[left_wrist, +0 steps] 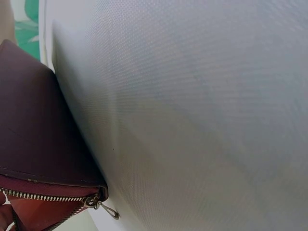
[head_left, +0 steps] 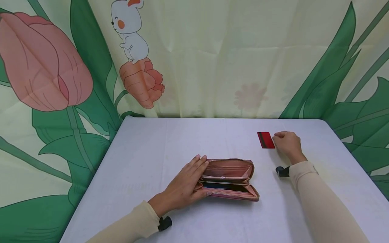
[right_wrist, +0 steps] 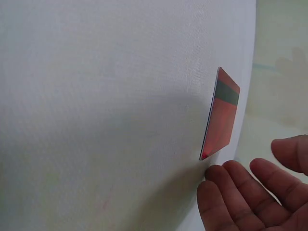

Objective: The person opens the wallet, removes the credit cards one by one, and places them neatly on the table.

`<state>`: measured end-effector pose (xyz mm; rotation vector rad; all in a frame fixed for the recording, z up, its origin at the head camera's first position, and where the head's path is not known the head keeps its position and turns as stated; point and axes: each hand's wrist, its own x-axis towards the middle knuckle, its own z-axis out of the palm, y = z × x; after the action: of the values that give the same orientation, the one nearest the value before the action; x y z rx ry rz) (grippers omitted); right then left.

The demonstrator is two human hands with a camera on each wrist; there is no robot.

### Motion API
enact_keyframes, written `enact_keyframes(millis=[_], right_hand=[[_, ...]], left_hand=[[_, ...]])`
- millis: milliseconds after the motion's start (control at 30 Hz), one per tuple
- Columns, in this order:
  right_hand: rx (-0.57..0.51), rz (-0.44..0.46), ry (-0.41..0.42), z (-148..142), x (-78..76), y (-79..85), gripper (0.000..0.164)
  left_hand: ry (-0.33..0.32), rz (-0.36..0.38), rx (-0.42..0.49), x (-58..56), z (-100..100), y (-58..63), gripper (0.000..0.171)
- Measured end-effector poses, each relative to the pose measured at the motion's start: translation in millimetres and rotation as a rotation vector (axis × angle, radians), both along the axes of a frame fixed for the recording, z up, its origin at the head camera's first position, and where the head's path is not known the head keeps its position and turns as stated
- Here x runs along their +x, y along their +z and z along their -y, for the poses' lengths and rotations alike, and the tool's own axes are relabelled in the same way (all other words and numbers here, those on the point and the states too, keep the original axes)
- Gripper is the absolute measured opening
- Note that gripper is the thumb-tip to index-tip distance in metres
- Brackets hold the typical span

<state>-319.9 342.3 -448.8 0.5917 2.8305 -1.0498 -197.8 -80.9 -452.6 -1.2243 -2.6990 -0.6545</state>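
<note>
A pink zip-around wallet stands unzipped on the table, its pockets and slots facing up. My left hand holds the wallet's left end, with the thumb at the near side and the fingers along the far side. In the left wrist view, the wallet's dark outer cover and zipper pull show, while most of that hand is hidden. A red card with a dark stripe lies flat farther right. Beside its right edge is my right hand, fingers loosely bent and thumb apart from them, holding nothing.
The white table ends at a back edge just beyond the card. Behind it hangs a curtain printed with flowers, leaves and a rabbit. Dark wrist straps show at both sleeves.
</note>
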Motion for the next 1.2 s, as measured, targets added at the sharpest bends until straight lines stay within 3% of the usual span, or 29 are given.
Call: enact_keyframes(millis=[133,300,467,833,1200], right_hand=[[-0.043,0.034,0.027,3.2,2.8,-0.2,0.063],[-0.059,0.078,0.132,7.7,8.7,3.0,0.080],[-0.040,0.079,0.229,12.3,16.4,7.7,0.088],[0.138,-0.192,0.434,50.1,43.2,35.2,0.079],[0.173,-0.449,0.596,92.4,77.1,58.8,0.069]], left_hand=[[-0.001,-0.012,0.006,0.8,0.7,-0.4,0.090],[-0.005,-0.041,0.014,-0.2,1.0,0.2,0.089],[-0.015,-0.040,0.015,-0.7,1.7,0.1,0.088],[-0.012,-0.039,-0.027,-2.7,0.2,1.4,0.088],[-0.011,-0.038,-0.041,-2.0,1.0,1.7,0.088]])
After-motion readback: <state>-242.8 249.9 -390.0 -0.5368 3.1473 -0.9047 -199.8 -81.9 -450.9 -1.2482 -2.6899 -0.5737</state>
